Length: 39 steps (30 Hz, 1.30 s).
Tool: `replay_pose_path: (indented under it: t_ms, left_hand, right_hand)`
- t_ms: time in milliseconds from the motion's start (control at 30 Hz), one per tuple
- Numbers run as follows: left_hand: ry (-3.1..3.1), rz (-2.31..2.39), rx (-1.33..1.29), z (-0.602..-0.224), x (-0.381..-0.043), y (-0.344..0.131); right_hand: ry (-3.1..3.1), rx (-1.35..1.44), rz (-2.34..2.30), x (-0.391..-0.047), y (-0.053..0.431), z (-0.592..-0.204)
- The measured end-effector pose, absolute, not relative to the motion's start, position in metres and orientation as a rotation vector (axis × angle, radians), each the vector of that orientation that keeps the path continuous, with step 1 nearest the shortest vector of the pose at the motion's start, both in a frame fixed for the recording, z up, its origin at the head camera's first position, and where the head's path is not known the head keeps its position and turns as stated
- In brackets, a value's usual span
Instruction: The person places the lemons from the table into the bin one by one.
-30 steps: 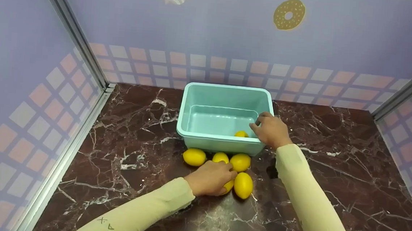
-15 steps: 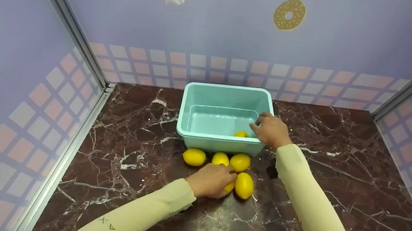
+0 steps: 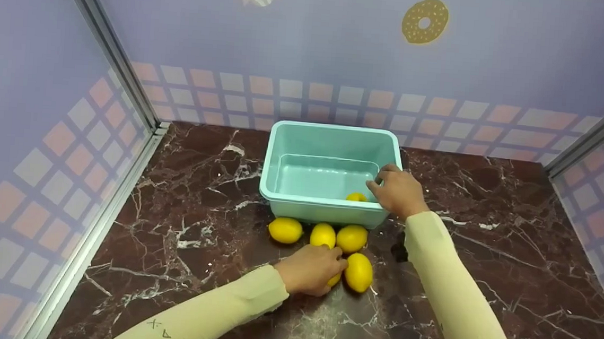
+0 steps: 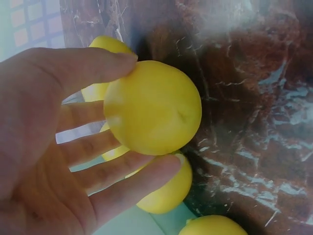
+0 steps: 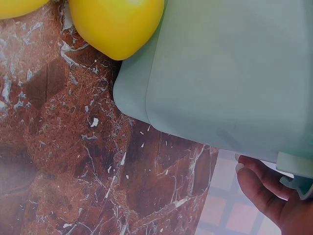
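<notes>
In the head view my left hand (image 3: 312, 270) is low over the table in front of a pale turquoise plastic basin (image 3: 331, 202). It holds a yellow lemon (image 4: 154, 107) between thumb and fingers, plain in the left wrist view. Beside it lie more lemons: one at the left (image 3: 285, 230), two along the basin's front, and another lemon (image 3: 358, 273) just right of my fingertips. My right hand (image 3: 400, 191) grips the basin's right rim, its fingers partly hidden by the wall in the right wrist view. Inside the basin, a lemon (image 3: 356, 197) shows above the front rim.
The dark red marbled table (image 3: 216, 185) extends to both sides of the basin. A purple patterned wall (image 3: 331, 49) stands right behind it, with side panels left and right. A small black object (image 3: 398, 252) shows beside the right sleeve.
My left hand has shifted slightly towards me, and the lemon at its right has edged a little to the right. My right hand and the basin stay practically in place.
</notes>
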<state>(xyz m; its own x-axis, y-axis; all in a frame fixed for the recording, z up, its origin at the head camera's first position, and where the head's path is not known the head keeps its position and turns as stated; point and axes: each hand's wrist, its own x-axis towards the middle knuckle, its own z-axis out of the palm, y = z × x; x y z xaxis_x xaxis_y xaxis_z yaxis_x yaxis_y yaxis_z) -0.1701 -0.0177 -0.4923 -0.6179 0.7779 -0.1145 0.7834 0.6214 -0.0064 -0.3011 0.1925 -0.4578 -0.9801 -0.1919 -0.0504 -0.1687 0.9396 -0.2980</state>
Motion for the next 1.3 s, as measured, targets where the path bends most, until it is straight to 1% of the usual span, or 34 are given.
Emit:
replay_pose_path:
  t_ms: [467,1300]
  left_hand:
    - [2.719,-0.079,1.329,-0.496,-0.171,-0.018]
    - [2.704,-0.130,1.314,-0.485,-0.170,-0.019]
  right_hand:
    - [3.014,-0.264,-0.453,-0.302,0.192,-0.458]
    - [3.007,-0.251,-0.434,-0.302,0.191,-0.457]
